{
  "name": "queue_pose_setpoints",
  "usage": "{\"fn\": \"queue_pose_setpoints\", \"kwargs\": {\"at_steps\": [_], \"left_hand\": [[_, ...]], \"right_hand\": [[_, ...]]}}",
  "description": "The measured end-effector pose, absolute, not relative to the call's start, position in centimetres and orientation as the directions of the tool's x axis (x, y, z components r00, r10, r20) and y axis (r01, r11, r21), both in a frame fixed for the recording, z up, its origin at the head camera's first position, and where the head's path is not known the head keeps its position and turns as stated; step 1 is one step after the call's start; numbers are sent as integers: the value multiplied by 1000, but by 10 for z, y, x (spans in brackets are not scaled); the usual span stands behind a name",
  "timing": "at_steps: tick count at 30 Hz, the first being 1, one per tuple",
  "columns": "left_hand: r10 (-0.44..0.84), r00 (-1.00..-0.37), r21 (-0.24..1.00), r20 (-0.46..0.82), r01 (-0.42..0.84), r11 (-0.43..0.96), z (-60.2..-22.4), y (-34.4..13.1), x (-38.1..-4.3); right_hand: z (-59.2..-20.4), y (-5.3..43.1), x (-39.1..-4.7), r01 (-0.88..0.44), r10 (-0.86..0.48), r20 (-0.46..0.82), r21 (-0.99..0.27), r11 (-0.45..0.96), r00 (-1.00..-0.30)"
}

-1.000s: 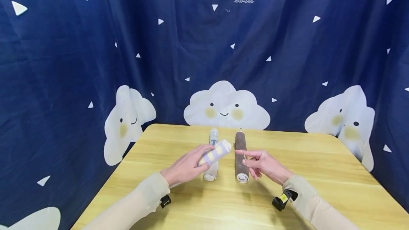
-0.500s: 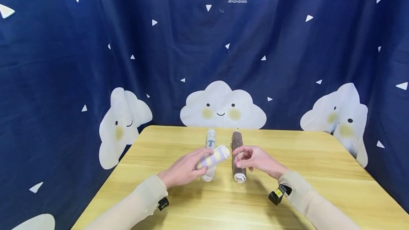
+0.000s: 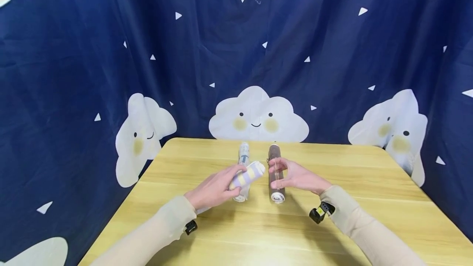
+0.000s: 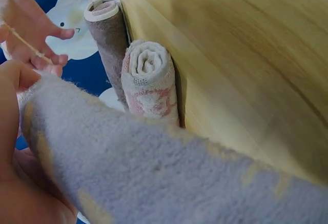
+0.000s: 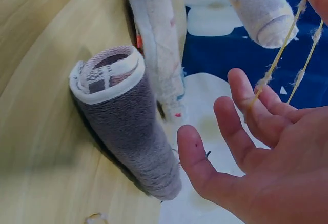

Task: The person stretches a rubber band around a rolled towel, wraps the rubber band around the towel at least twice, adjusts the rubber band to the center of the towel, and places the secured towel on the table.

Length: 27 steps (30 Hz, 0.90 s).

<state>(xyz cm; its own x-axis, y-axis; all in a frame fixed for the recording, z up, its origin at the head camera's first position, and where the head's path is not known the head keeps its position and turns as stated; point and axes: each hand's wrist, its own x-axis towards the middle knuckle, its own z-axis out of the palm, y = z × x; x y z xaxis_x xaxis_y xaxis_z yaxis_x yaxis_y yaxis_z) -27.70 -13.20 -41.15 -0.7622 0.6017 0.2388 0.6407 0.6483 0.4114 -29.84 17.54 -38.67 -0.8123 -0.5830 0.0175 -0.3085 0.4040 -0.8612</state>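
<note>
My left hand (image 3: 218, 186) grips a rolled towel (image 3: 250, 174) with lavender and yellow checks, raised and tilted above the table. On my right hand (image 3: 299, 177) a thin yellowish rubber band (image 5: 264, 80) is stretched between the thumb and a finger, with bits of lint on it. The right fingers are spread, slightly bent, over a brown rolled towel (image 5: 125, 124) that lies on the table. Left of that, partly hidden by the lavender roll in the head view, lies a white rolled towel (image 4: 149, 80) with pink and blue patterning.
The wooden table (image 3: 236, 237) carries the brown and white rolls side by side, pointing away from me. Near the brown one lies a small loop (image 5: 96, 217), partly out of view. A navy curtain (image 3: 236, 52) with smiling clouds stands behind the table.
My right fingers have spread apart, stretching the rubber band between them. The left hand keeps its grip on the lavender towel with little movement. The head view has shifted slightly.
</note>
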Motion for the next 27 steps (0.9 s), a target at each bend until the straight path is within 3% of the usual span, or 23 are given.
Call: {"fn": "queue_pose_setpoints", "kwargs": {"at_steps": [27], "left_hand": [[681,-689,353,248,719,599,-408,-125,-277]], "right_hand": [[-377,148,-303,-322,-621,16,-866,383,-784]]}}
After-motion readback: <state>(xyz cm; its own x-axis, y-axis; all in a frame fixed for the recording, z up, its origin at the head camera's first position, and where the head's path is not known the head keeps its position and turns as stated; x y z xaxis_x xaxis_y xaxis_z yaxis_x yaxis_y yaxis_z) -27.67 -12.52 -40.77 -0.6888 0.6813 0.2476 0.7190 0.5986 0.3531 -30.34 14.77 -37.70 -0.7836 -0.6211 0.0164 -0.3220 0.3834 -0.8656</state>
